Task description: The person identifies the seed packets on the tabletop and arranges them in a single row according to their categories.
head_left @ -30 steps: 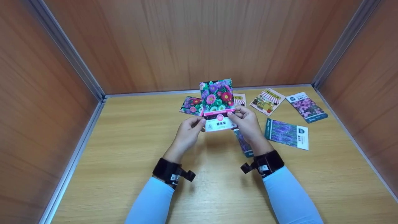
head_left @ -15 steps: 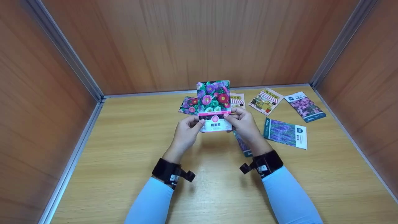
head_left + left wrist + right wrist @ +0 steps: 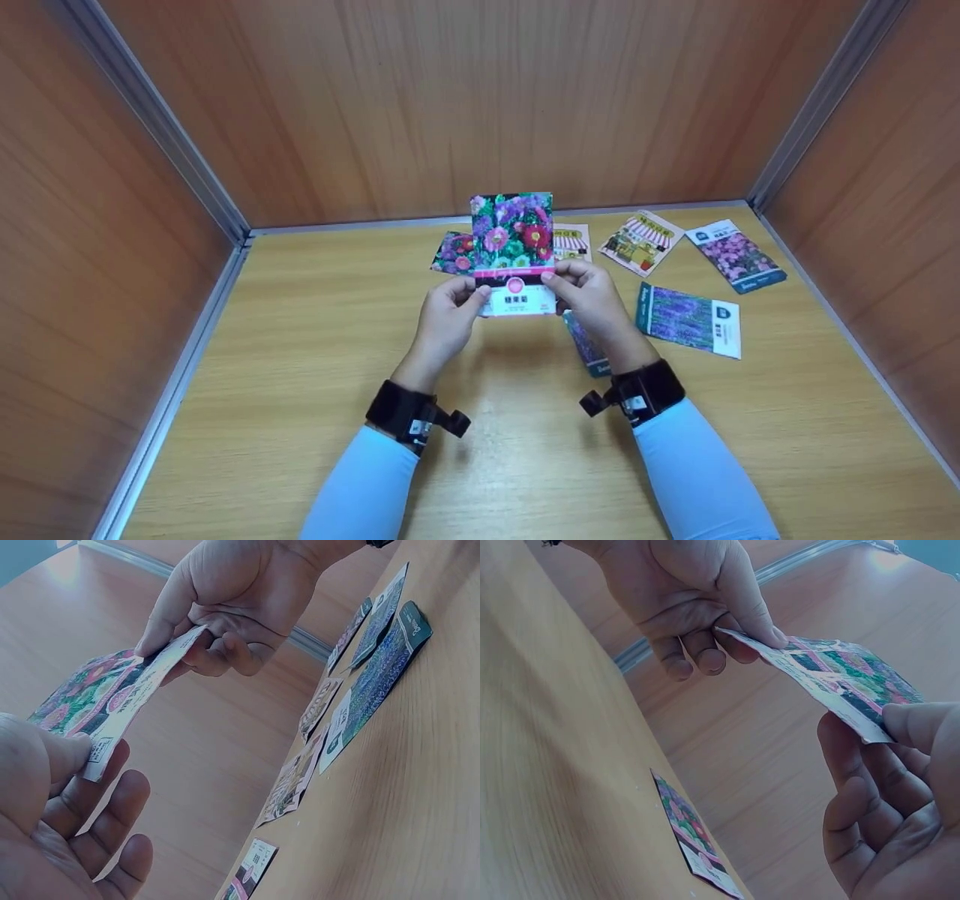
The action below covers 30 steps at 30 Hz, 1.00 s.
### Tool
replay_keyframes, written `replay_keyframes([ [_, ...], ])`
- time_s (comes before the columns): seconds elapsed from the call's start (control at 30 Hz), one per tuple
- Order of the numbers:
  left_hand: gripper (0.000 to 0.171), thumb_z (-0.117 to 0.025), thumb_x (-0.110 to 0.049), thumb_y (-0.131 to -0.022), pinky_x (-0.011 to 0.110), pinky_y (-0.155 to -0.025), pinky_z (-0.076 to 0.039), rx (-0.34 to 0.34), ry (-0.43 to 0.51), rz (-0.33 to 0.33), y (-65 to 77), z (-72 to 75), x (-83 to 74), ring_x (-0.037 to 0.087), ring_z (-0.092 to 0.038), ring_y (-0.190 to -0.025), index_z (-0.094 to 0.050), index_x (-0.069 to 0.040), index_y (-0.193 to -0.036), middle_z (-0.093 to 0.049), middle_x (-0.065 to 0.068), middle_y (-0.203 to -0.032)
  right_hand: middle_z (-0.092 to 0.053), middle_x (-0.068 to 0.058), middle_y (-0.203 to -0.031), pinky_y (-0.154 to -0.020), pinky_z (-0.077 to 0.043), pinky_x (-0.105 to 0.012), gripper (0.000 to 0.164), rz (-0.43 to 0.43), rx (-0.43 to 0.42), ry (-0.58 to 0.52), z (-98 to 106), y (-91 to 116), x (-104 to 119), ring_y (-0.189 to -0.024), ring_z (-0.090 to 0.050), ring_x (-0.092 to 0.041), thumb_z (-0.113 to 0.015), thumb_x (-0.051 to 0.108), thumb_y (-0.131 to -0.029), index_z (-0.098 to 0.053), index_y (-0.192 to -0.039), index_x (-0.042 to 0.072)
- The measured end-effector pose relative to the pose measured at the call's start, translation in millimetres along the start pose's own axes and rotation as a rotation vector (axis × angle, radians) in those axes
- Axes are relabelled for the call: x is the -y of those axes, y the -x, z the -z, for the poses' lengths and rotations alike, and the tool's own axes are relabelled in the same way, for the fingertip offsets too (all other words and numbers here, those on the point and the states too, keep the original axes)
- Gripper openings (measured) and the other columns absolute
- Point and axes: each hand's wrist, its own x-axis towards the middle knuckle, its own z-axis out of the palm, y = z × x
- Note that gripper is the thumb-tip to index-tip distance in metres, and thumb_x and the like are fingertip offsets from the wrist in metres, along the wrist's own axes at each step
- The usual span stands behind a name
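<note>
Both hands hold up one flower seed packet (image 3: pixel 513 232) above the table, its picture of pink, red and purple blooms facing the head camera. My left hand (image 3: pixel 444 319) pinches the lower left edge between thumb and fingers. On the lower right edge, my right hand (image 3: pixel 595 307) pinches it the same way, thumb in front. The wrist views show the packet tilted, its white lower end nearest the cameras. Behind it lies a similar flower packet (image 3: pixel 452 253), partly covered in the head view. A striped-awning packet (image 3: pixel 574 240) is also half hidden behind it.
To the right lie another awning packet (image 3: pixel 642 244), a pink-flower packet (image 3: pixel 736 256) and a lavender packet (image 3: pixel 688 319). One more purple packet (image 3: pixel 586 345) sits partly under the right forearm in view. Wooden panels (image 3: pixel 480 105) enclose the table (image 3: pixel 300 360) at back and sides.
The held packet has shifted slightly left with both hands and now faces the head camera more squarely. The packets on the table stay where they were.
</note>
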Motion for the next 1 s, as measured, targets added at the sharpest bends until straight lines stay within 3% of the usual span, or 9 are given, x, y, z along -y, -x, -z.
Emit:
replay_keyframes([
  [0.2,0.016,-0.074,-0.021,-0.113,0.029,-0.079,-0.054,0.002,-0.003,0.004,-0.3,1.4,-0.4,0.018,-0.061,-0.093,-0.079,-0.008,-0.104,-0.068,0.002,-0.097,-0.073,0.004,-0.087,-0.068,-0.059,-0.026,0.004,0.007,0.008,0.001,-0.6,0.6,0.6,-0.072,-0.065,-0.016,-0.073,0.013,-0.11,-0.077,-0.112,0.011],
  [0.57,0.016,-0.074,-0.018,-0.112,0.029,-0.079,-0.052,0.013,-0.018,-0.05,3.0,2.9,-4.5,0.017,-0.059,-0.09,-0.078,-0.005,-0.102,-0.065,0.001,-0.093,-0.071,0.006,-0.081,-0.065,-0.058,-0.023,0.006,0.041,-0.01,-0.039,-3.0,0.1,-0.4,-0.066,-0.063,-0.008,-0.071,0.005,-0.11,-0.077,-0.109,0.005],
  [0.83,0.016,-0.073,-0.018,-0.113,0.029,-0.078,-0.051,0.032,-0.046,-0.021,2.8,4.7,-5.2,0.019,-0.059,-0.091,-0.076,-0.007,-0.102,-0.064,0.002,-0.094,-0.073,0.005,-0.084,-0.073,-0.063,-0.027,0.01,0.019,-0.012,0.001,-2.0,0.9,-1.1,-0.072,-0.067,-0.01,-0.073,0.01,-0.11,-0.076,-0.114,0.001],
  [1.0,0.015,-0.071,-0.018,-0.114,0.031,-0.078,-0.049,0.038,-0.056,-0.007,3.4,9.1,-6.8,0.02,-0.057,-0.091,-0.075,-0.007,-0.103,-0.061,0.003,-0.094,-0.075,0.005,-0.086,-0.078,-0.066,-0.028,0.006,0.018,-0.008,0.003,-2.2,0.3,-1.8,-0.076,-0.071,-0.011,-0.073,0.01,-0.11,-0.078,-0.108,0.007],
])
